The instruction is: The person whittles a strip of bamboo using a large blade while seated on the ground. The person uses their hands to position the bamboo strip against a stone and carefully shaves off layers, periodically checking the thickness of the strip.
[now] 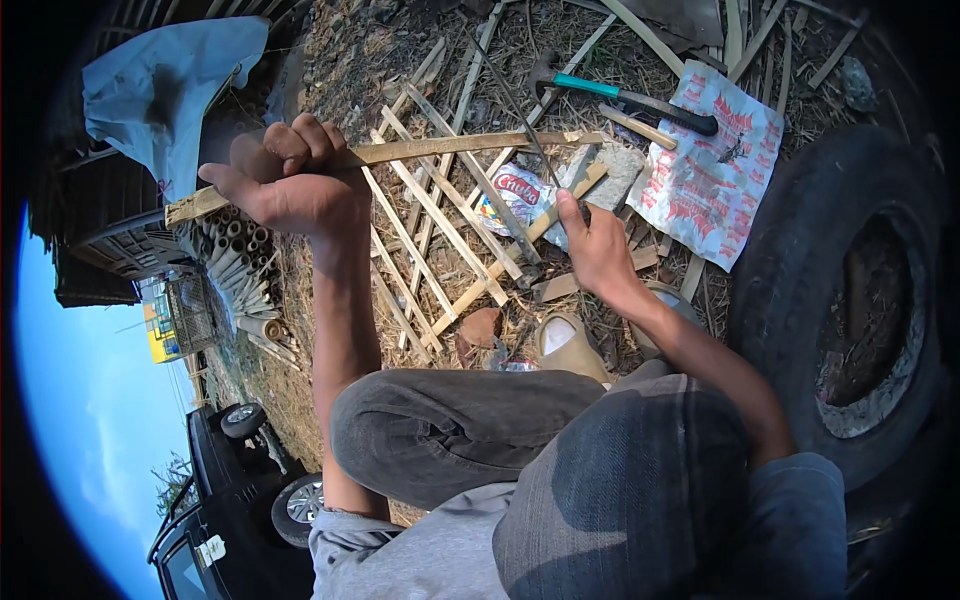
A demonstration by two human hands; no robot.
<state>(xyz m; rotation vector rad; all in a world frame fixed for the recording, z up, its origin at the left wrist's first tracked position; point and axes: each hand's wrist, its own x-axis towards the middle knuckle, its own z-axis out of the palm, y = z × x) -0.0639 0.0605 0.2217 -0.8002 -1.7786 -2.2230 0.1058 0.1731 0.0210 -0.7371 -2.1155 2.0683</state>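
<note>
My left hand (290, 175) is raised at the left, fingers curled round a long flat bamboo strip (440, 147). The strip runs across to the right, its far end over a pale stone (612, 178). My right hand (602, 250) is closed near the stone on a long thin dark blade (520, 108), seen almost edge-on, which slants up and away across the strip. Its handle is hidden in my fingers. Beneath the strip lies a lattice of crossed bamboo slats (432, 232) on the ground. One notched slat (572, 205) passes close to my right thumb.
A hammer (625, 97) with a teal and black handle lies beyond, beside a printed white sack (715, 165). At the right stands a big tyre (840, 300). Sandals (570, 347) show before my bent knees. Bamboo poles (240, 265) are stacked left; a black vehicle (225, 500) is parked lower left.
</note>
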